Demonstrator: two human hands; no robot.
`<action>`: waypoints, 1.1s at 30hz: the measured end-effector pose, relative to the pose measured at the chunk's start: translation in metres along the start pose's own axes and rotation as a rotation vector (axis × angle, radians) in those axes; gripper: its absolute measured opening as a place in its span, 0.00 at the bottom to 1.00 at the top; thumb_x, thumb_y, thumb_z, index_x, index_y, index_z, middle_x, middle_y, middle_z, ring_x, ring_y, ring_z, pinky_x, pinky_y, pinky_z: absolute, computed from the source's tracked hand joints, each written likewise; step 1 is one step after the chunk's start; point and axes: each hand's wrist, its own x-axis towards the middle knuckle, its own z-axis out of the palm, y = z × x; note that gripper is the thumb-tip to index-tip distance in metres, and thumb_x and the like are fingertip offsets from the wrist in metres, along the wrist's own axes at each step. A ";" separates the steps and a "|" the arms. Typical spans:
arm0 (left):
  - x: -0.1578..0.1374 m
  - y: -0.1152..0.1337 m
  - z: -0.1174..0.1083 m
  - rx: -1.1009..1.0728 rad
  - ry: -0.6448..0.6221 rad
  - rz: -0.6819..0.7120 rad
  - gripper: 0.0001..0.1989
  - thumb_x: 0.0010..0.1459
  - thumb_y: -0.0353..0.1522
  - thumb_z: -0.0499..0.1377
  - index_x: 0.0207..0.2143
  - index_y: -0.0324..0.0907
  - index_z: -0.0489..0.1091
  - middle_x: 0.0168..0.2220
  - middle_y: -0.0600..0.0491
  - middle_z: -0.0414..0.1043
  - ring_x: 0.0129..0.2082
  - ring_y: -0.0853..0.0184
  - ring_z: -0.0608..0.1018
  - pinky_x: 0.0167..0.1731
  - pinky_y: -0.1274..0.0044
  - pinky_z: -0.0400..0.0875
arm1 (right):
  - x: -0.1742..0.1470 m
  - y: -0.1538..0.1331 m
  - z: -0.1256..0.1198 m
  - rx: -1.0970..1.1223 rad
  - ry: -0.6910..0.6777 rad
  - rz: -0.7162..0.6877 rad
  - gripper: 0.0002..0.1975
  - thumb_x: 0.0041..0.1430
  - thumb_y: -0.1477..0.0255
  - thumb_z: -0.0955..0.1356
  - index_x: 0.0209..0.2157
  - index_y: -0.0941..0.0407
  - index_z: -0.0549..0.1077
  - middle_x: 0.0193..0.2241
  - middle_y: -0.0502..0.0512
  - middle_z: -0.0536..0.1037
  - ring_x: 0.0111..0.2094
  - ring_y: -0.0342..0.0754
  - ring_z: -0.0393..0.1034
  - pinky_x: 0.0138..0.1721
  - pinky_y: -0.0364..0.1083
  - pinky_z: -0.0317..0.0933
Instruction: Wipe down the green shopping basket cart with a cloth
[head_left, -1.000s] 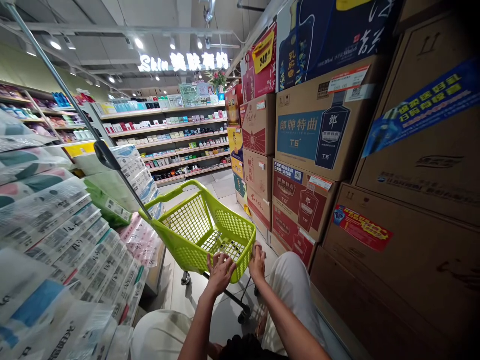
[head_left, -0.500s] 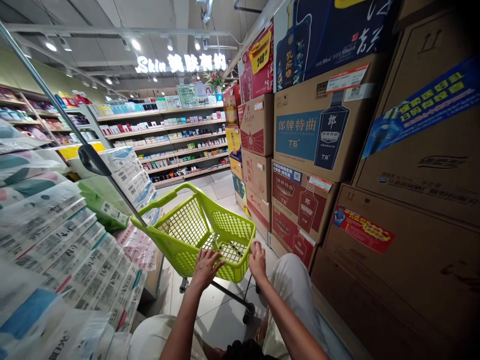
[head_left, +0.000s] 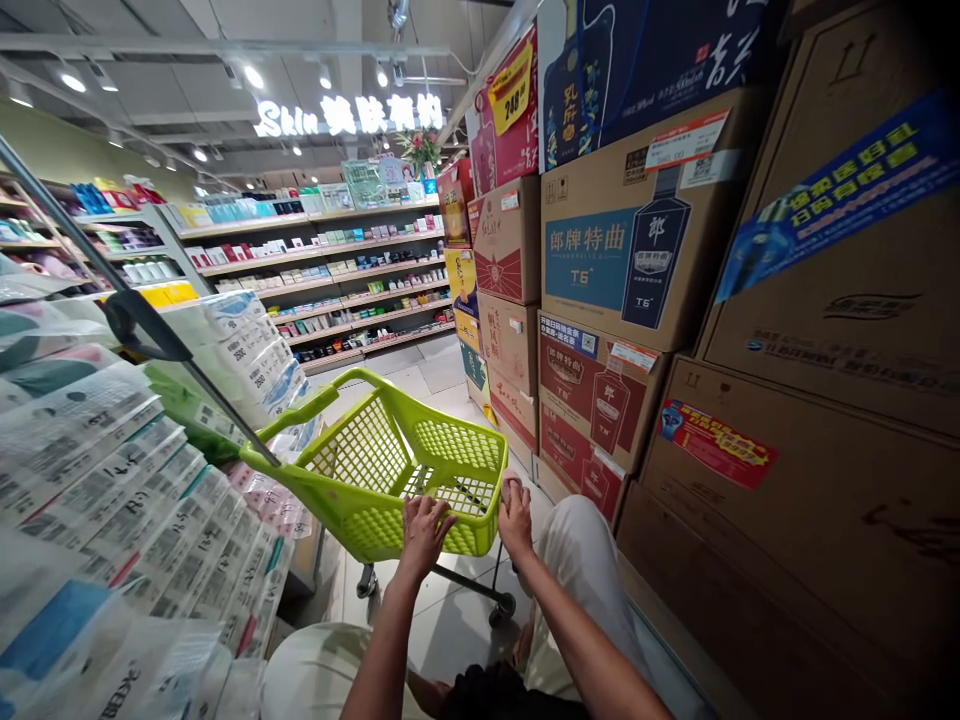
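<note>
A lime-green shopping cart (head_left: 352, 492) with a lattice basket stands in front of me on dark wheels. My left hand (head_left: 424, 530) lies over the rim of its near side, the fingers curled over the edge. My right hand (head_left: 516, 515) is closed at the near right corner of the same rim. A small pale pinkish patch shows by its fingertips; I cannot make out what it is. The lattice floor of the basket shows through the opening. A metal pole (head_left: 225, 405) with a black clamp slants up from the cart's left side.
Plastic-wrapped paper packs (head_left: 150, 500) are piled close on the left. Stacked cartons (head_left: 600, 260) with bottle pictures form a wall on the right. Shelves of small boxed goods (head_left: 360, 270) stand at the far end, beyond a tiled floor (head_left: 427, 370). My knees flank the near floor.
My left hand sits a little further right along the cart's rim, fingers more curled. The cart's left end and the pole appear shifted slightly left as the view changes. My right hand stays at the corner.
</note>
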 end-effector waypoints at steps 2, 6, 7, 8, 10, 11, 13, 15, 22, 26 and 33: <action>0.000 0.005 0.003 0.002 0.009 -0.012 0.15 0.66 0.45 0.52 0.41 0.49 0.75 0.43 0.51 0.72 0.53 0.57 0.68 0.68 0.54 0.44 | -0.001 0.004 -0.001 -0.017 -0.053 0.071 0.28 0.55 0.76 0.60 0.59 0.56 0.68 0.49 0.63 0.71 0.52 0.56 0.70 0.50 0.50 0.65; -0.001 0.015 0.007 0.015 0.031 -0.015 0.15 0.67 0.44 0.51 0.42 0.50 0.75 0.43 0.51 0.72 0.54 0.57 0.67 0.68 0.55 0.45 | 0.005 0.002 -0.007 0.017 -0.062 0.016 0.29 0.56 0.75 0.59 0.60 0.55 0.66 0.49 0.62 0.71 0.52 0.55 0.69 0.53 0.50 0.64; 0.000 0.016 0.007 0.025 0.032 -0.016 0.15 0.67 0.44 0.51 0.42 0.50 0.75 0.43 0.51 0.72 0.54 0.57 0.67 0.68 0.55 0.45 | 0.006 0.001 -0.009 0.030 -0.036 -0.029 0.29 0.56 0.75 0.59 0.60 0.55 0.66 0.51 0.62 0.70 0.54 0.55 0.68 0.55 0.50 0.62; 0.000 0.017 0.005 0.038 0.031 -0.014 0.15 0.67 0.44 0.51 0.42 0.50 0.75 0.43 0.51 0.72 0.54 0.57 0.68 0.68 0.55 0.45 | 0.007 -0.001 -0.010 0.037 -0.015 -0.056 0.29 0.56 0.75 0.59 0.60 0.55 0.66 0.52 0.62 0.70 0.55 0.55 0.67 0.56 0.50 0.62; 0.002 0.014 0.000 0.068 0.019 0.016 0.15 0.68 0.44 0.51 0.43 0.51 0.75 0.43 0.51 0.73 0.54 0.57 0.69 0.68 0.56 0.45 | 0.006 0.000 -0.012 0.034 -0.030 -0.034 0.29 0.54 0.75 0.60 0.59 0.56 0.67 0.53 0.63 0.70 0.55 0.55 0.67 0.55 0.50 0.62; 0.003 0.010 -0.004 0.084 0.014 0.037 0.15 0.68 0.43 0.50 0.44 0.52 0.75 0.43 0.52 0.74 0.53 0.58 0.69 0.68 0.57 0.46 | 0.005 0.001 -0.013 0.029 -0.068 0.015 0.29 0.54 0.75 0.60 0.59 0.56 0.68 0.51 0.62 0.70 0.53 0.55 0.68 0.53 0.49 0.63; 0.004 -0.001 -0.013 0.120 0.010 0.068 0.15 0.68 0.44 0.51 0.46 0.52 0.74 0.44 0.52 0.75 0.52 0.59 0.71 0.67 0.59 0.48 | 0.002 0.003 -0.013 0.019 -0.159 0.129 0.30 0.54 0.75 0.61 0.59 0.55 0.68 0.46 0.61 0.72 0.48 0.55 0.71 0.49 0.49 0.65; 0.005 -0.013 -0.022 0.164 0.021 0.046 0.15 0.67 0.45 0.52 0.44 0.51 0.75 0.43 0.52 0.75 0.51 0.59 0.72 0.66 0.59 0.49 | 0.003 0.002 -0.013 0.030 -0.184 0.154 0.30 0.54 0.74 0.61 0.60 0.55 0.67 0.45 0.59 0.73 0.46 0.54 0.71 0.48 0.48 0.65; 0.004 -0.014 -0.024 0.253 0.022 -0.032 0.16 0.68 0.44 0.50 0.43 0.50 0.75 0.42 0.51 0.76 0.50 0.58 0.73 0.66 0.60 0.49 | 0.003 0.001 -0.003 0.118 -0.038 0.069 0.30 0.53 0.75 0.60 0.59 0.55 0.67 0.49 0.61 0.71 0.53 0.54 0.69 0.53 0.49 0.63; 0.005 -0.002 -0.021 0.269 0.035 -0.064 0.15 0.67 0.43 0.51 0.42 0.49 0.75 0.42 0.50 0.76 0.50 0.59 0.72 0.65 0.61 0.50 | 0.000 0.008 -0.001 0.130 -0.102 0.179 0.29 0.54 0.75 0.60 0.59 0.54 0.68 0.44 0.59 0.72 0.48 0.53 0.72 0.50 0.49 0.65; 0.010 0.011 -0.017 0.286 0.052 -0.107 0.18 0.67 0.46 0.50 0.43 0.48 0.75 0.44 0.49 0.75 0.51 0.57 0.71 0.63 0.61 0.51 | 0.010 0.001 -0.011 0.121 -0.049 0.005 0.31 0.51 0.79 0.60 0.59 0.57 0.68 0.50 0.61 0.70 0.54 0.53 0.68 0.57 0.49 0.62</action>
